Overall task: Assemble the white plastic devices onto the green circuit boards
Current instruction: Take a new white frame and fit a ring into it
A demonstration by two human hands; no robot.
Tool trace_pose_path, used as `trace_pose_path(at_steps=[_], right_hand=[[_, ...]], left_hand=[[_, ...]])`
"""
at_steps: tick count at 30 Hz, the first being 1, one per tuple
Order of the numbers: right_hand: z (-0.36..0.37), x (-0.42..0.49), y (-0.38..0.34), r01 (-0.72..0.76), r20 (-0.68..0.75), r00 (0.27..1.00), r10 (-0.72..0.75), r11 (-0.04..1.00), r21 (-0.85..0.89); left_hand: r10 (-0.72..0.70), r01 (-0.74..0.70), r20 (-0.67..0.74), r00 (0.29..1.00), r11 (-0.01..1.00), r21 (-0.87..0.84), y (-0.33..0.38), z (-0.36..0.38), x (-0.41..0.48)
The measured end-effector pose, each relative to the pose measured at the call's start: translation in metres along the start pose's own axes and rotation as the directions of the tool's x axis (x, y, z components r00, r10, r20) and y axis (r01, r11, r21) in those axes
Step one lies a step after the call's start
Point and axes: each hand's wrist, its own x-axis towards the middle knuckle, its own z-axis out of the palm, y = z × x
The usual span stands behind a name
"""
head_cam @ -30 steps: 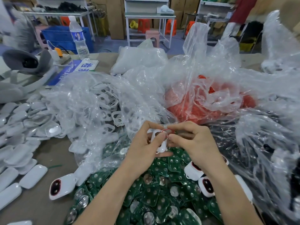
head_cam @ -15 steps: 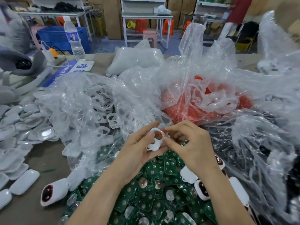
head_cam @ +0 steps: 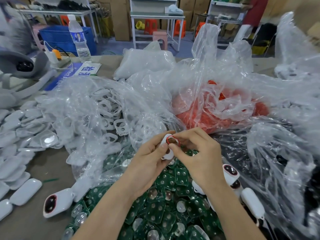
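Note:
My left hand [head_cam: 149,161] grips a small white plastic frame [head_cam: 166,151] from below and the left. On the frame's upper opening lies a red ring [head_cam: 170,139], which my right hand [head_cam: 199,155] pinches between thumb and fingertips. Both hands hover above a heap of green circuit boards [head_cam: 166,205] with round metal domes. Assembled white devices with dark red windows lie at the heap's left [head_cam: 55,202] and right [head_cam: 230,172].
A clear bag of white frames [head_cam: 107,111] lies behind left, a bag of red rings [head_cam: 216,111] behind centre, crumpled clear plastic [head_cam: 277,144] at right. White oval covers [head_cam: 15,153] are spread at left. A water bottle [head_cam: 78,38] stands at the back.
The red ring, earlier half hidden between my fingertips, now lies as an open circle on the frame's upper opening. Both hands stay together over the boards.

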Motion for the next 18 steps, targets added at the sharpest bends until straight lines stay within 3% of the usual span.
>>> trace_pose_path(at_steps=[18], right_hand=[[0.0045,-0.0008,0.0053,0.029,0.01,1.0,-0.029,1.0,-0.008]], left_hand=[[-0.033,0.031,-0.066,0.997,0.999,-0.028,-0.0016,0.0036,-0.0014]])
